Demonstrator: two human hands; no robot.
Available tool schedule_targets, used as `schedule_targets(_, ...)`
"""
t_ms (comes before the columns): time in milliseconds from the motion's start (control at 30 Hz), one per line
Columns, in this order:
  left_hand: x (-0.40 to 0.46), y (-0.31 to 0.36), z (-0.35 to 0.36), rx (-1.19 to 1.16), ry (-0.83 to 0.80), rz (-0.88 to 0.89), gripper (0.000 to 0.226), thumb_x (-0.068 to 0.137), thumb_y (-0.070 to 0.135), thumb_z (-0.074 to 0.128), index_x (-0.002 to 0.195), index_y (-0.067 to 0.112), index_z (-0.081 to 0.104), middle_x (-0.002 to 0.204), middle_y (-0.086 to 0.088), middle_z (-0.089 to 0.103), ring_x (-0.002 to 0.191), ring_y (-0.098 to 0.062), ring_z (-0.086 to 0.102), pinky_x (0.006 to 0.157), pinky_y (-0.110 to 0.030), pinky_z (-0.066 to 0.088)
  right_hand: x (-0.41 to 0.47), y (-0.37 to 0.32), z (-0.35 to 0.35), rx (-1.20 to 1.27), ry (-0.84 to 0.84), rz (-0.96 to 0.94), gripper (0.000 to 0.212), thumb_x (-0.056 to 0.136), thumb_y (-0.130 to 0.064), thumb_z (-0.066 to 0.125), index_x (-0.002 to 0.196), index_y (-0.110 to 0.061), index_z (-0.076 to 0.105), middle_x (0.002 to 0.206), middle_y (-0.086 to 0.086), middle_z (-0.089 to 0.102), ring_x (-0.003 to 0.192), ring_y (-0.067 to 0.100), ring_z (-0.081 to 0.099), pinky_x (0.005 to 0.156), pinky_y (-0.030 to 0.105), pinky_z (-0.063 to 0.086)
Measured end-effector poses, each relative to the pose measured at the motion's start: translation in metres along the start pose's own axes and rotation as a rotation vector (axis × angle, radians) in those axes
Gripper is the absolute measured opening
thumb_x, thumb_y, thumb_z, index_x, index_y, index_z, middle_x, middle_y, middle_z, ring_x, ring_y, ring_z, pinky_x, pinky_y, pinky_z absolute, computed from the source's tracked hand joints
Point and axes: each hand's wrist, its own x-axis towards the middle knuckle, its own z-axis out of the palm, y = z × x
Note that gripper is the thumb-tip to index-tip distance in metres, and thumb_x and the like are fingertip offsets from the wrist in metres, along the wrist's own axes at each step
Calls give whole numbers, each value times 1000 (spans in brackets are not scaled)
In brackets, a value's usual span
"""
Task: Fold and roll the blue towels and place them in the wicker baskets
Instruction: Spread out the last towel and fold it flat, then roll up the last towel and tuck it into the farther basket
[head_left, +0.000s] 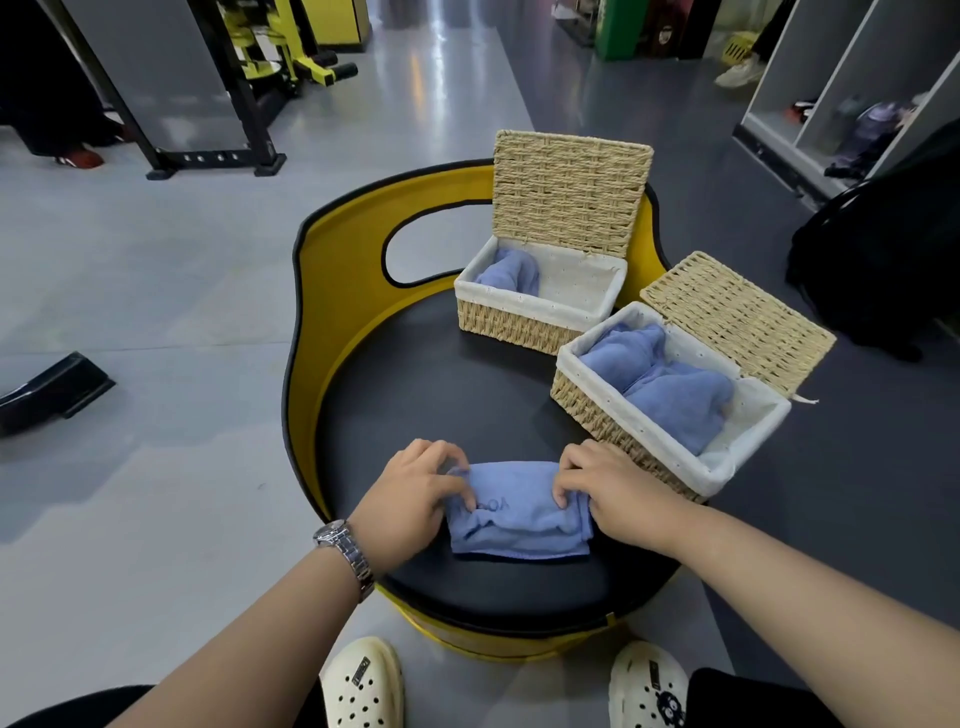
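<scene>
Just in front of the nearer wicker basket (670, 410) on the black worktop (415, 395), the left hand (415, 491) and right hand (605, 486) pinch the blue towel (517, 512) at its ends, fingers curled, seemingly to keep the roll tight

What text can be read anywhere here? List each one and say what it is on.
Embroidered letters on the blue towel between the hands: upside down and partly creased, not readable for certain.
Dark strap tag on the left clog: too small to read.
Dark strap tag on the right clog: too small to read.
Wicker baskets, wristwatch: no text visible.
</scene>
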Motion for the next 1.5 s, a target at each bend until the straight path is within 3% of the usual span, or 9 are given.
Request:
schedule_targets(200, 4, 13, -1, 82, -129, -106, 53, 85, 65, 27, 86, 33, 69, 136, 19, 50, 122, -10, 41, 99, -30, 25, 14, -19, -10, -8, 47, 114, 12, 85, -36, 51, 78, -27, 49, 79, -13, 49, 78, 7, 42, 92, 33, 35)
schedule_targets(300, 6, 18, -1, 70, -134, -133, 34, 80, 64, 48, 91, 32, 53, 123, 17, 56, 116, -12, 45, 94, -29, 28, 21, -27, -11, -110, -21, 151, 37, 77, -57, 59, 94, -29, 43, 92, -12, 48, 92, 14, 47, 95, 35, 32)
schedule_targets(500, 1, 18, -2, 71, -263, -286, 82, 65, 78, 50, 133, 35, 33, 117, 9, 58, 111, -17, 50, 94, -35, 35, 24, -32, -13, -23, -303, 202, 89, 75, -48, 70, 146, -18, 27, 146, 3, 40, 131, 23, 40, 108, 31, 30)
schedule_targets(633, 0, 18, -4, 69, -311, -306, 70, 65, 72, 59, 121, 34, 47, 104, 9, 63, 97, -16, 57, 79, -31, 37, 26, -29, -11, -18, -316, 193, 56, 70, -43, 75, 116, -18, 54, 112, 0, 56, 106, 22, 54, 90, 32, 40)
schedule_targets(833, 3, 28, 2, -146, -139, -422, 36, 58, 54, 65, 75, 28, 48, 76, 8, 59, 74, -14, 53, 54, -27, 35, 27, -28, -21, -140, -161, 129, 32, 66, -30, 69, 92, -21, 53, 91, -5, 55, 85, 22, 55, 70, 32, 38)
schedule_targets(967, 3, 30, 13, -112, -115, -431, 40, 60, 56, 63, 81, 25, 47, 80, 6, 62, 78, -18, 56, 62, -29, 37, 27, -39, -22, -120, -229, 99, 47, 68, -36, 69, 109, -23, 51, 101, -6, 60, 92, 20, 54, 79, 30, 36)
schedule_targets(1167, 15, 28, 1, -26, -3, -396, 45, 62, 61, 62, 81, 23, 47, 75, 6, 58, 75, -19, 56, 62, -31, 33, 32, -33, -25, -80, -97, 138, 21, 67, -34, 58, 73, -26, 40, 69, -10, 49, 69, 20, 53, 61, 30, 32)
schedule_targets(1300, 30, 35, -24, 29, 99, -359, 37, 67, 51, 65, 79, 25, 42, 71, 6, 54, 73, -22, 56, 61, -31, 28, 36, -33, -41, -83, -24, 154, 21, 66, -35, 56, 83, -28, 47, 77, -11, 56, 73, 15, 54, 69, 36, 49)
schedule_targets(1500, 60, 45, -63, 15, 293, -353, 30, 69, 46, 64, 91, 32, 48, 80, 12, 58, 82, -14, 53, 66, -29, 25, 51, -38, -94, -118, 89, 176, 29, 71, -30, 63, 99, -28, 54, 94, -11, 57, 89, 12, 55, 78, 30, 44)
